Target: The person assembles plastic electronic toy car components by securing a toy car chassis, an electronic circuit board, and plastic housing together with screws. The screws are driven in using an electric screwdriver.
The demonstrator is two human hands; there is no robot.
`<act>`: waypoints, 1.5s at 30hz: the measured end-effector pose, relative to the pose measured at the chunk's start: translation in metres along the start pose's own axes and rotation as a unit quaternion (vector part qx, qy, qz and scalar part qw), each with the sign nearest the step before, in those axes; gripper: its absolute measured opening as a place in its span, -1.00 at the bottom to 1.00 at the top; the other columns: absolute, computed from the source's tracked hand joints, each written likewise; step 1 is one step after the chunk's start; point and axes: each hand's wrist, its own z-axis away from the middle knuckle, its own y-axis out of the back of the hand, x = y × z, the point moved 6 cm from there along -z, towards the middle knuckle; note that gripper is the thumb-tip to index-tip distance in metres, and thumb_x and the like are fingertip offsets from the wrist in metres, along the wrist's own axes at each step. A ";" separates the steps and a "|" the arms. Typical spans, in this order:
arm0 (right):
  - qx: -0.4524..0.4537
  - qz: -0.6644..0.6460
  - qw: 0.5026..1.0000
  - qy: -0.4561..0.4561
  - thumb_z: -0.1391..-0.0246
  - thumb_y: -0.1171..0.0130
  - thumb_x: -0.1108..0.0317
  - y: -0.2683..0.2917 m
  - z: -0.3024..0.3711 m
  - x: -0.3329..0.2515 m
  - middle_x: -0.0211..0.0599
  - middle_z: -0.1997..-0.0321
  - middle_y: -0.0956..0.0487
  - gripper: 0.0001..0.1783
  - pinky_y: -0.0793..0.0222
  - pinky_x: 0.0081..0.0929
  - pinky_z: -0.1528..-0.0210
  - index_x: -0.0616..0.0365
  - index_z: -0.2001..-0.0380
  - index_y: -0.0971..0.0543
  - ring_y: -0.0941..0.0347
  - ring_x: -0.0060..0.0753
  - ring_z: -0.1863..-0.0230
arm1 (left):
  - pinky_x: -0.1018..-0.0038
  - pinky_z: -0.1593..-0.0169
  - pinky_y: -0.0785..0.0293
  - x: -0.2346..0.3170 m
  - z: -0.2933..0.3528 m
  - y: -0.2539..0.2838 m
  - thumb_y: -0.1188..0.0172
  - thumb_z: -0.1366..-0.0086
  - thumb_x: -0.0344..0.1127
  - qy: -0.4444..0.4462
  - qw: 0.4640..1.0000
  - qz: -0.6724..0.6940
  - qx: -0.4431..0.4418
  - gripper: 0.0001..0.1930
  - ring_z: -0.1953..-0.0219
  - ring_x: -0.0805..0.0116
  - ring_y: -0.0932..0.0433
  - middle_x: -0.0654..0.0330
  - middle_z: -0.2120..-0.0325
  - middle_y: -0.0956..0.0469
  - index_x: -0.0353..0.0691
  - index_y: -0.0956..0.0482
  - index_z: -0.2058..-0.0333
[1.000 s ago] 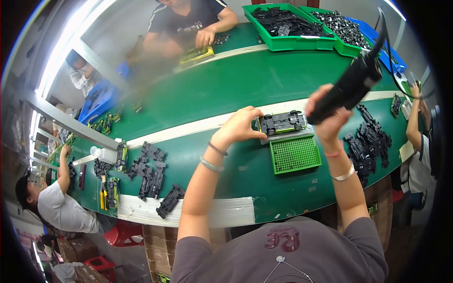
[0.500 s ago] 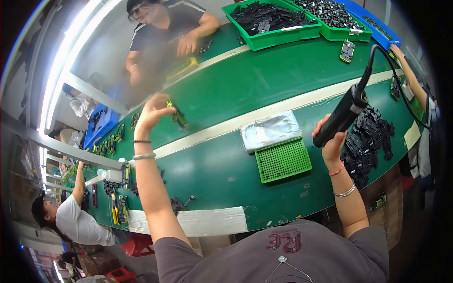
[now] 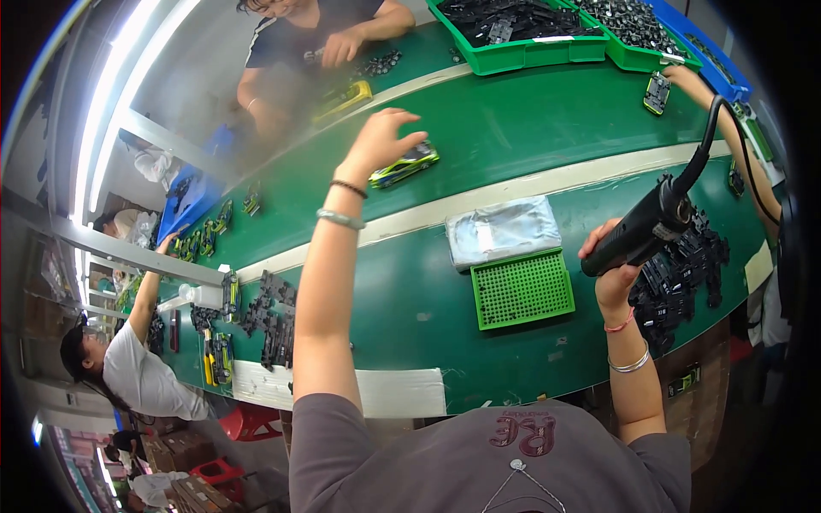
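Note:
My left hand (image 3: pixel 377 144) reaches over the green table with its fingers apart. Just below the fingers a green and black toy car (image 3: pixel 414 164) lies on the table. Whether the hand still touches the car I cannot tell; it does not grip it. My right hand (image 3: pixel 613 287) is wrapped round a black electric screwdriver (image 3: pixel 640 229), whose cable runs up to the right. The tool is held tilted above the table, near a pile of black plastic parts (image 3: pixel 684 278). A green perforated tray (image 3: pixel 523 291) sits between my arms, beside a plastic-wrapped packet (image 3: pixel 505 232).
Across the table, a person works by a yellow-green piece (image 3: pixel 345 98). Green bins (image 3: pixel 539 56) of parts stand at the back right. Another person's hand (image 3: pixel 684 81) is at an overturned toy car (image 3: pixel 657 94). More black parts (image 3: pixel 275 321) lie left of my forearm.
My left hand has moved right, and the toy car near its fingers now lies farther right on the table. A hand has come in at the right to the overturned car.

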 end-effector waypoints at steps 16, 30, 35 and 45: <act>-0.022 0.053 0.998 -0.028 0.29 0.18 -0.60 0.003 0.009 0.009 -0.28 0.49 -0.36 0.00 -0.30 -0.54 0.41 0.24 0.23 -0.27 -0.34 -0.44 0.48 | 0.24 0.06 -0.39 -0.080 0.088 -0.019 -0.22 -0.03 -0.29 0.139 0.980 -0.084 -0.114 -0.53 0.12 0.03 -0.44 0.05 0.25 -0.50 0.13 -0.38 0.03; -0.064 0.100 0.992 -0.043 0.32 0.30 -0.67 0.017 0.000 0.026 -0.19 0.44 -0.40 0.08 -0.35 -0.42 0.22 0.34 0.37 -0.37 -0.39 -0.30 0.39 | 0.54 0.27 -0.40 0.002 0.483 0.203 -0.19 -0.14 -0.30 0.465 0.862 -0.129 0.158 -0.62 0.34 0.45 -0.46 0.16 0.34 -0.51 -0.13 -0.39 0.05; -0.046 0.150 0.987 -0.017 0.40 0.27 -0.68 0.006 -0.003 0.008 -0.11 0.46 -0.42 0.12 -0.35 -0.35 0.16 0.36 0.34 -0.35 -0.40 -0.23 0.38 | 0.59 0.21 -0.35 0.050 0.681 0.170 -0.15 -0.20 -0.28 0.637 0.717 0.000 0.283 -0.61 0.30 0.53 -0.43 0.22 0.34 -0.49 -0.24 -0.33 0.02; -0.039 0.074 0.995 -0.062 0.44 0.15 -0.67 0.022 -0.011 0.027 -0.18 0.46 -0.37 0.08 -0.31 -0.38 0.21 0.28 0.31 -0.34 -0.31 -0.29 0.40 | 0.20 0.00 -0.37 0.121 0.942 -0.011 -0.11 -0.02 -0.03 0.933 0.330 -0.099 0.105 -0.55 0.04 -0.09 -0.43 -0.12 0.15 -0.47 -0.28 -0.56 0.22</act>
